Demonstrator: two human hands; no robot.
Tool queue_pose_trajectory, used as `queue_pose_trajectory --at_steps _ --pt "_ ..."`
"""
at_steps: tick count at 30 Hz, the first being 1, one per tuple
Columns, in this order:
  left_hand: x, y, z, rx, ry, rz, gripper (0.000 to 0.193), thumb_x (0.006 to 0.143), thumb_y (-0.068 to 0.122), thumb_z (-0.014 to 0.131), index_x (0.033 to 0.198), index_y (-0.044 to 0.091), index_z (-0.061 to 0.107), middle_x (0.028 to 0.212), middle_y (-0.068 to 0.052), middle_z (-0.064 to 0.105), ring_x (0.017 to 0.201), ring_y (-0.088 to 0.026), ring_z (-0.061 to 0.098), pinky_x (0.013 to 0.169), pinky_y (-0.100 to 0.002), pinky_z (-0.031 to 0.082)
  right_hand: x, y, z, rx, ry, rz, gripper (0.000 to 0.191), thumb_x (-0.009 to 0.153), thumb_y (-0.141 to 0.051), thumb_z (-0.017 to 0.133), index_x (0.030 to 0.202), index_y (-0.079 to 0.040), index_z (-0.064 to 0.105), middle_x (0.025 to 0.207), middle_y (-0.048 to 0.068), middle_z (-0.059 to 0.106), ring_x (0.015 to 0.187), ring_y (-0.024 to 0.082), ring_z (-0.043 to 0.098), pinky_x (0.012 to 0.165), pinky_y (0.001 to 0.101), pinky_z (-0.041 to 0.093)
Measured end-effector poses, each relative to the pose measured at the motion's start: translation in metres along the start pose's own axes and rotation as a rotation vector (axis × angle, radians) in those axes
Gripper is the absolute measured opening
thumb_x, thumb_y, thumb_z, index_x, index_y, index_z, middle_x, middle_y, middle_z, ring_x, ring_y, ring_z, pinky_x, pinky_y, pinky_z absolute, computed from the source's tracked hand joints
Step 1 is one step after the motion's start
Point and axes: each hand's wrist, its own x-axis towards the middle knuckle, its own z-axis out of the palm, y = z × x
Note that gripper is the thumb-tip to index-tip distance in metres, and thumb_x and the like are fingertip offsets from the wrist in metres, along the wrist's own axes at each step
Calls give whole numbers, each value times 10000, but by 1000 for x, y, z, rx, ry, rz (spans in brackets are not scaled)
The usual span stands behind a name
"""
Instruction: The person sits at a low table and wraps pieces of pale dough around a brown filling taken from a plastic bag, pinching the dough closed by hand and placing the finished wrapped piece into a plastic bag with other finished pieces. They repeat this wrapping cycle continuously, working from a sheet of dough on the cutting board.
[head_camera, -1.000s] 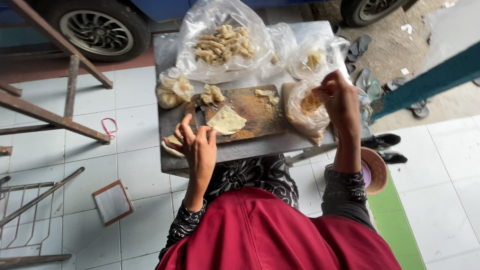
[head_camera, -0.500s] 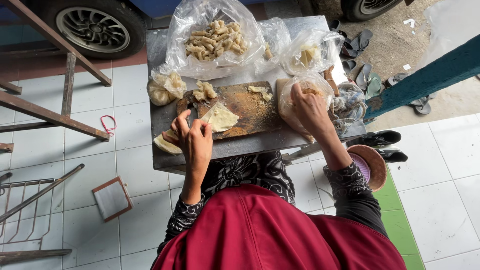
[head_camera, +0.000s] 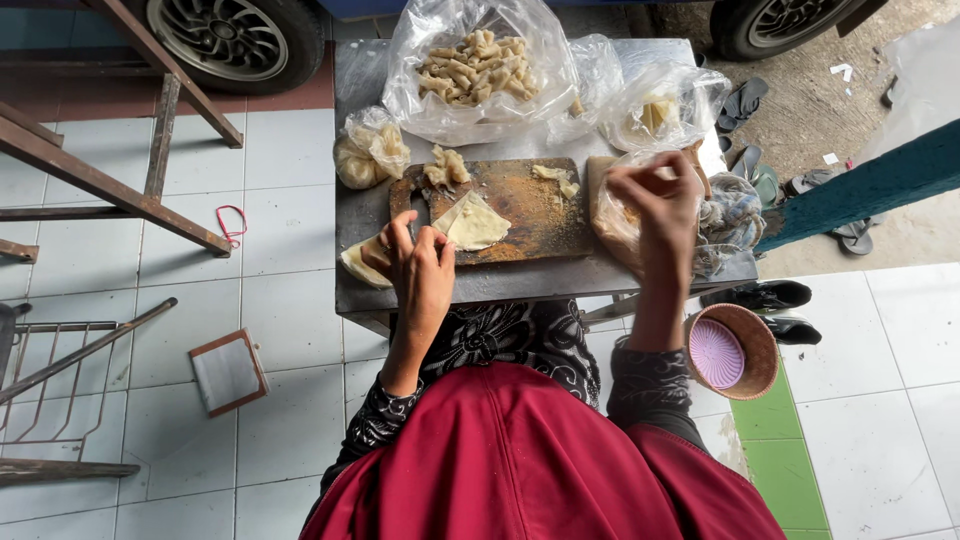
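Large clear bag (head_camera: 480, 65) at 12 o'clock holds rolled pastries. Right hand (head_camera: 655, 200) pinches filling over filling bag (head_camera: 615, 215), 3 o'clock edge. Left hand (head_camera: 415, 265), half-curled, touches flat wrapper (head_camera: 475, 222) on cutting board (head_camera: 530, 215); table's (head_camera: 520, 285) near edge bare.

left hand (head_camera: 418, 268): covers part of the pale wrapper stack (head_camera: 356, 262) at the desk (head_camera: 520, 282) edge; what the fingertips pinch cannot be told.
right hand (head_camera: 655, 205): fingertips curl over the open plastic bag (head_camera: 612, 215); its contents are mostly hidden.
car wheels (head_camera: 232, 35): cut off by the top edge.
metal rack (head_camera: 50, 380): runs out of the left edge.
person's body: cut off by the bottom edge.
desk legs: hidden beneath the top.
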Motion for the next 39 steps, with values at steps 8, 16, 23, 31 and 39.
queue_pose_trajectory --at_steps 8,16,23,31,39 --pt "2 4 7 0 21 -24 144 846 152 782 859 119 643 1132 -55 572 1149 -301 535 1080 -643 231 -38 76 128 -662 -300 -217 293 908 -63 752 1050 -34 497 956 126 745 827 215 753 690 329 636" --pt "4 9 7 -3 37 4 122 840 129 765 860 117 645 1009 -42 612 1046 -267 578 1064 -566 275 -48 71 126 -1013 -231 -528 256 876 -112 782 1072 -80 620 946 79 727 835 233 696 643 350 558" --pt "5 14 12 -12 49 25 106 891 134 745 906 117 642 928 -43 644 972 -265 608 1080 -539 313 -40 56 101 -1093 -153 -393 405 851 -135 806 1163 -98 551 972 14 793 926 235 718 720 371 547" --pt "4 21 17 -108 -6 58 126 972 155 707 1089 122 673 1016 -17 731 1034 -237 645 1128 -579 239 -38 51 107 -893 -93 -33 408 841 -116 836 1131 -99 550 926 65 748 817 175 762 686 309 612" --pt "5 20 32 -61 75 93 152 954 120 714 1097 139 666 1020 -19 720 1071 -229 645 1167 -580 226 -41 49 114 -763 -98 -46 427 873 -61 809 1185 -73 518 934 95 764 832 170 778 707 292 630"
